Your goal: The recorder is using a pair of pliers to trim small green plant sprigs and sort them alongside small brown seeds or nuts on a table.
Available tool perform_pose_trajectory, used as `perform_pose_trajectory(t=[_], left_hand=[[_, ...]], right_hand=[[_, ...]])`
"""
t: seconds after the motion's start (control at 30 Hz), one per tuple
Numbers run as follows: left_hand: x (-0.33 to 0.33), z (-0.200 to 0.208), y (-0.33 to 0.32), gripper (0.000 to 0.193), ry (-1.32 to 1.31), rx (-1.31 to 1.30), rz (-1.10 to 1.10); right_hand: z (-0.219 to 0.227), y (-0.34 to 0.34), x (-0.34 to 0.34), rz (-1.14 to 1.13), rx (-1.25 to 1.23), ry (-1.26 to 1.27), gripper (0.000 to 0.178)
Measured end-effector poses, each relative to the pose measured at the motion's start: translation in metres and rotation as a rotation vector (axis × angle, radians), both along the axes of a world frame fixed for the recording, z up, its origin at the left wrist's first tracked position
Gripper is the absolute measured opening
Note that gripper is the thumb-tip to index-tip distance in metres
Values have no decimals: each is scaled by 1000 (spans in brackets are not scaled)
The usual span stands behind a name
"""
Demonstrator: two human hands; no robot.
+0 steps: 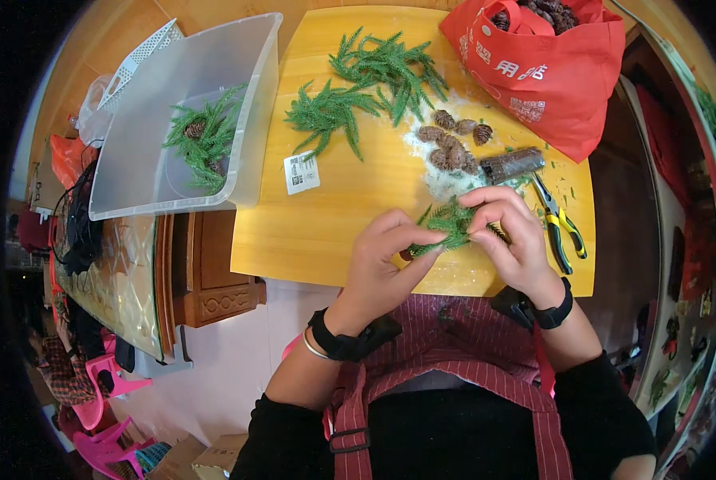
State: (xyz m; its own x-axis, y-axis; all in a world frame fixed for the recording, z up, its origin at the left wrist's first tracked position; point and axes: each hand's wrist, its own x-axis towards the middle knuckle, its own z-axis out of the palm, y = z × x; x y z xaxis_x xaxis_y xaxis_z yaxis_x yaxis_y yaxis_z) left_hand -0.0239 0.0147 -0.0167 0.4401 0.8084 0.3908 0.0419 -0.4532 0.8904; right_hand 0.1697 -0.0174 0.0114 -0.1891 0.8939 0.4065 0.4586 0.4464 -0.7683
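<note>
Close to the front edge of the yellow table (266, 240), a green artificial pine sprig (451, 227) is held between both my hands. My left hand (383, 260) pinches its left side with thumb and forefinger. The fingertips of my right hand (515, 240) are closed on its right side. Beyond them, several brown pine cones (452, 152) lie in white powder (446, 186). A dark wrapped bundle (511, 166) rests beside the cones. Pliers (560, 222) with yellow and black handles lie to the right of my right hand.
More pine sprigs (330, 112) lie at the table's back. On the left stands a clear plastic bin (242, 172) holding greenery with a cone. A red bag (538, 80) full of pine cones occupies the back right. A white label card (301, 172) lies near the bin.
</note>
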Motion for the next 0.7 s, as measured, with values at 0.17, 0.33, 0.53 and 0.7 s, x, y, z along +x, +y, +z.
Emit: perform_pose_trajectory(t=[0.17, 0.33, 0.53, 0.7], left_hand=[[0, 3, 0, 17, 6, 9, 21], [0, -2, -1, 17, -82, -194, -20], [5, 0, -9, 30, -321, -450, -62], [7, 7, -8, 34, -218, -331, -96]], right_hand=[[0, 1, 2, 14, 40, -27, 8], [-2, 0, 0, -1, 98, -27, 11], [-8, -1, -9, 7, 172, -53, 13], [-2, -4, -11, -6, 270, -111, 16]])
